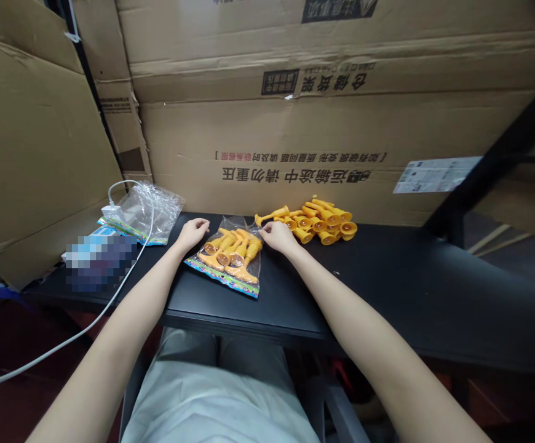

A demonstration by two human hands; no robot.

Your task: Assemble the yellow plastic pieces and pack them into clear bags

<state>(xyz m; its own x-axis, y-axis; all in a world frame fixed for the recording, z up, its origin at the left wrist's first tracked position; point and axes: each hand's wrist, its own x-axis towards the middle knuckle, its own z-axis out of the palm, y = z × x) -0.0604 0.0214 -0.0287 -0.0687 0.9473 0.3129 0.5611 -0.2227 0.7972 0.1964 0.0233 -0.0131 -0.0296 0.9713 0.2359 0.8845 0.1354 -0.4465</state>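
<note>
Between the two hands, flat on the black table point(410, 277), a clear bag point(225, 223) with a printed strip point(224, 282) along the edge nearest the body. Inside, visible through the film, several yellow pieces point(230, 249) with flared cup ends and crossbar handles, piled over one another. At the bag's upper left corner, the left hand point(195, 232), with fingers bent and turned inward toward the film; cannot tell whether pinched on the edge or merely beside it. At the upper right corner, the right hand point(279, 237), with thumb and fingers drawn near each other at the film; cannot tell whether clamped on the bag or only in contact. Just beyond the right hand, a single loose piece point(272, 215), lying on its side. Just right of it and of the grip, a heap of loose pieces point(325, 220), many with open cups facing the body. Left of the left hand, clear packets point(159, 209) with a similar colourful edge, crossed by a white cable point(150, 215). Nearer the body on that side, a blurred box point(101, 258). Beyond both hands, a cardboard panel point(267, 123) with upside-down printing; far right of the grip, a white label point(438, 175) and a slanting black post point(475, 166).
</note>
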